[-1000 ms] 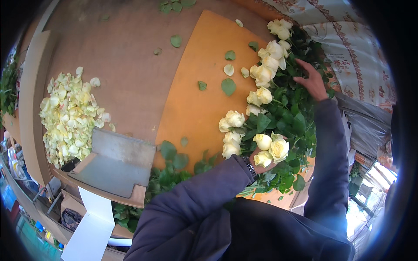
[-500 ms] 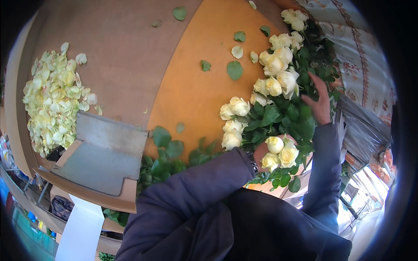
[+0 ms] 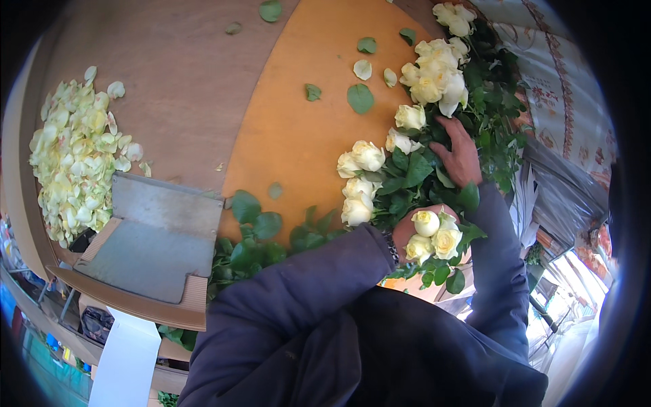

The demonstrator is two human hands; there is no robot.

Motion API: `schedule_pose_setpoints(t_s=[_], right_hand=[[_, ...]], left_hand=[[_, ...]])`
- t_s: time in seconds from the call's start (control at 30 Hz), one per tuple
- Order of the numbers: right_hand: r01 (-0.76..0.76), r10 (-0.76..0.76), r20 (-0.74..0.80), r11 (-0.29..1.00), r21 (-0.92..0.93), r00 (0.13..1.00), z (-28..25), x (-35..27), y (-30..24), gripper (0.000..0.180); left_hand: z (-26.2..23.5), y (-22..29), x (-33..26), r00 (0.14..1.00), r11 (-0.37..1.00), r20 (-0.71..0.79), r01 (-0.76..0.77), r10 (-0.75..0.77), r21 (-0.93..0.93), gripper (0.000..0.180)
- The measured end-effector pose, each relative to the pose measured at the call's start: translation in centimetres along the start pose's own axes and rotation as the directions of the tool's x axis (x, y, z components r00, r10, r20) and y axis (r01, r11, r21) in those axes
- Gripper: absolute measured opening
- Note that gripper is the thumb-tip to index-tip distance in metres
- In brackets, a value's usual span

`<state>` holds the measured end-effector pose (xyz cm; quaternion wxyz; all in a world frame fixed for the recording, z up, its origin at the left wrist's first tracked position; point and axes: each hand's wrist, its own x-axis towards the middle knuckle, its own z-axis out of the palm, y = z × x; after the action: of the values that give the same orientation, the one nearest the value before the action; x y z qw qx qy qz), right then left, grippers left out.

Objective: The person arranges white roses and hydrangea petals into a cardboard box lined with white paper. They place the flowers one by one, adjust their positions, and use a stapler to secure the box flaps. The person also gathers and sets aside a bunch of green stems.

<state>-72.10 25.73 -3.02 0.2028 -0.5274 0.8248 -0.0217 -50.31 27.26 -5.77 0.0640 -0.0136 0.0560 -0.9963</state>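
Cream-white roses with dark green leaves lie in a long heap down the right side of the table. My left hand [image 3: 408, 229] is at the near end of this heap, its fingers mostly hidden behind three cream roses [image 3: 434, 236] that it holds, with leaves hanging below the wrist. Just beyond it, my right hand [image 3: 462, 157] rests on the leafy stems with thumb and fingers apart, beside a far cluster of roses [image 3: 434, 71]. More roses [image 3: 363, 180] lie left of the hands on the orange board.
A heap of pale petals [image 3: 74, 163] lies at the left, next to a grey metal plate [image 3: 159, 237] on a cardboard piece. Loose leaves [image 3: 360, 98] and petals dot the orange board [image 3: 291, 136]. Clear plastic wrap [image 3: 559, 183] is at the right edge.
My right hand has moved left and nearer, from the outer edge of the heap in among the stems. Some far roses have shifted closer together. My left hand stays with its roses.
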Motion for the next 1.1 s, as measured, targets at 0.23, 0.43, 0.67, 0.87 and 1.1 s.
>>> schedule_pose_setpoints(t_s=[0.23,0.43,0.67,0.87,1.1], right_hand=[[0.062,-0.05,0.047,0.944,-0.325,0.998,0.3,0.2,-1.1,0.034],[-0.006,0.023,-0.224,0.997,0.076,0.974,-1.4,-1.1,0.3,0.032],[-0.095,0.2,-0.128,0.822,0.562,0.971,-4.8,-4.3,3.2,0.043],[-0.115,0.105,0.049,0.841,0.529,0.993,-5.7,-4.2,2.7,0.031],[0.062,-0.056,0.126,0.997,-0.05,0.99,-0.6,-0.8,1.3,0.04]], left_hand=[[0.3,0.5,-0.1,1.0,1.0,-0.017,0.02,-0.019,0.017,0.021],[0.3,0.4,0.1,1.0,0.994,-0.024,0.011,-0.009,0.106,0.03],[0.8,1.1,0.2,0.998,0.984,0.024,0.048,-0.053,0.169,0.031],[1.3,0.1,0.1,0.993,0.87,0.101,0.107,-0.066,-0.481,0.04],[0.1,-1.2,0.2,0.998,0.998,0.009,-0.062,0.062,-0.01,0.026]])
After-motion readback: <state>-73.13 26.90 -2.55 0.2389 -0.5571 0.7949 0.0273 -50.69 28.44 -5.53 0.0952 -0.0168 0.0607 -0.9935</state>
